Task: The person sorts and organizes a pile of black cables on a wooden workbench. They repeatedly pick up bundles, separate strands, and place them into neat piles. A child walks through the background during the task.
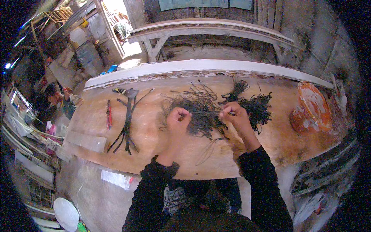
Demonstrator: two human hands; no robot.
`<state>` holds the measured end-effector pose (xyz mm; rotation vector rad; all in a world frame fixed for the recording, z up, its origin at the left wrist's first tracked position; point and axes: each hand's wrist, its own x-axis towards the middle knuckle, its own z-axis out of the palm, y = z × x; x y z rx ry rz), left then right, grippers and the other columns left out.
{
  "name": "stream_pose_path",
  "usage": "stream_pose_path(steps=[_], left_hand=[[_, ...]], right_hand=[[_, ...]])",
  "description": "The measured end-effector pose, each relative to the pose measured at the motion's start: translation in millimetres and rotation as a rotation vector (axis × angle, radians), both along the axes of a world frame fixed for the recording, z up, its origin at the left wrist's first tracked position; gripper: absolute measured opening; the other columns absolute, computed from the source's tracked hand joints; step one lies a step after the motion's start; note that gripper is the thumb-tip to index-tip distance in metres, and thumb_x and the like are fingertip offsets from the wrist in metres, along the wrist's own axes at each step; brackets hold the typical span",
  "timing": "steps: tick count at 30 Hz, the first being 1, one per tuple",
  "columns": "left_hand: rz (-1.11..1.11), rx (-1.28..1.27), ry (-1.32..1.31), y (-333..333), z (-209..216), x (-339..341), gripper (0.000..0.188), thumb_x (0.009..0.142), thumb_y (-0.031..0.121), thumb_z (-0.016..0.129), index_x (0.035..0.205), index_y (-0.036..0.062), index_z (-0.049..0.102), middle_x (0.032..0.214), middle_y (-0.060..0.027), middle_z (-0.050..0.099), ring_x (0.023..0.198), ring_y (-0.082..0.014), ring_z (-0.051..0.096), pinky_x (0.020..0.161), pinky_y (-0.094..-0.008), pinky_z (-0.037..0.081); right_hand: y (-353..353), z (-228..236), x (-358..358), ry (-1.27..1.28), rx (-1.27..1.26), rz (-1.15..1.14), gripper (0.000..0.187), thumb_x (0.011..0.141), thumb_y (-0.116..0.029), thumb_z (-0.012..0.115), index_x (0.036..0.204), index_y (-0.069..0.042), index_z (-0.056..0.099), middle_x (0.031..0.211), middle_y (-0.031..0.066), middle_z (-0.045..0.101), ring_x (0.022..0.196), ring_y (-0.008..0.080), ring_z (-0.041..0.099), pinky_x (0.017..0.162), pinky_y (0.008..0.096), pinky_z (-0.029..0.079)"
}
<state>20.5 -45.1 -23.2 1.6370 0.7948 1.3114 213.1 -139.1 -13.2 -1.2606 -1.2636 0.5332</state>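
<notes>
Above the middle of a wooden worktable [162, 154], my left hand [178, 117] and my right hand [236, 116] are raised, thumbs and fingertips pinched together. A thin dark strand [205, 112] seems to run between them; its ends are hidden in the fingers. Below lies a loose, tangled pile of thin black strands [201, 125]. Just past my right hand sit a tied bundle of black strands [239, 88] and a denser clump of short black pieces [259, 108]. Two thin loops trail from the pile toward the near edge.
Left on the table are long black strips [127, 127], a tool with a dark and yellow handle [119, 91], a red-handled tool [109, 116] and a flat pale sheet [87, 141]. An orange, white-smeared container [313, 112] stands right. A white beam [201, 66] borders the far edge. Another person [60, 100] is at left.
</notes>
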Motion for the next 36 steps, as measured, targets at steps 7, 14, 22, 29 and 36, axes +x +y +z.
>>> stream_pose_path(steps=[7, 14, 22, 29, 36], left_hand=[[0.036, -0.083, 0.033, 6, 2, -4, 0.017, 0.066, -0.003, 0.062, 0.079, 0.0042, 0.054, 0.073, -0.0005, 0.056, 0.068, -0.0084, 0.052, 0.063, -0.0212, 0.041], [-0.066, -0.033, -0.073, 6, -3, 0, 0.038, 0.067, -0.005, 0.06, 0.1, 0.0065, 0.046, 0.076, -0.0025, 0.057, 0.065, -0.0075, 0.053, 0.052, -0.0194, 0.038], [-0.769, -0.428, -0.009, -21, 10, 2, 0.047, 0.066, -0.003, 0.065, 0.104, 0.0077, 0.039, 0.077, -0.0056, 0.057, 0.075, -0.0136, 0.057, 0.065, -0.0241, 0.045], [-0.725, -0.308, -0.11, -21, 4, 3, 0.024, 0.068, -0.001, 0.063, 0.087, 0.0053, 0.049, 0.076, -0.002, 0.056, 0.07, -0.0102, 0.054, 0.065, -0.0228, 0.043], [-0.059, -0.079, -0.062, 2, 11, -8, 0.009, 0.069, -0.002, 0.061, 0.071, 0.005, 0.056, 0.068, 0.0002, 0.056, 0.058, -0.0037, 0.048, 0.053, -0.0181, 0.037]], right_hand=[[-21, 34, -40, 0.121, -0.286, 0.846, 0.011, 0.071, -0.014, 0.061, 0.076, -0.003, 0.059, 0.101, 0.0073, 0.049, 0.095, 0.0165, 0.046, 0.082, 0.0306, 0.035], [-14, 25, -28, 0.25, -0.152, 0.646, 0.009, 0.068, 0.001, 0.063, 0.07, -0.004, 0.056, 0.078, 0.0058, 0.055, 0.074, 0.0115, 0.053, 0.064, 0.0243, 0.043], [6, -6, 1, -0.107, 0.199, -0.261, 0.007, 0.073, -0.002, 0.057, 0.079, -0.005, 0.055, 0.075, 0.0018, 0.054, 0.062, 0.0077, 0.046, 0.057, 0.0222, 0.038], [-4, 28, -21, 0.018, -0.004, -0.378, 0.007, 0.073, -0.007, 0.059, 0.079, -0.004, 0.06, 0.078, 0.0038, 0.048, 0.068, 0.0126, 0.046, 0.06, 0.0223, 0.037], [-5, 9, 0, 0.027, -0.103, 0.261, 0.009, 0.072, -0.01, 0.062, 0.077, -0.003, 0.061, 0.095, 0.0045, 0.047, 0.086, 0.0132, 0.047, 0.072, 0.0257, 0.04]])
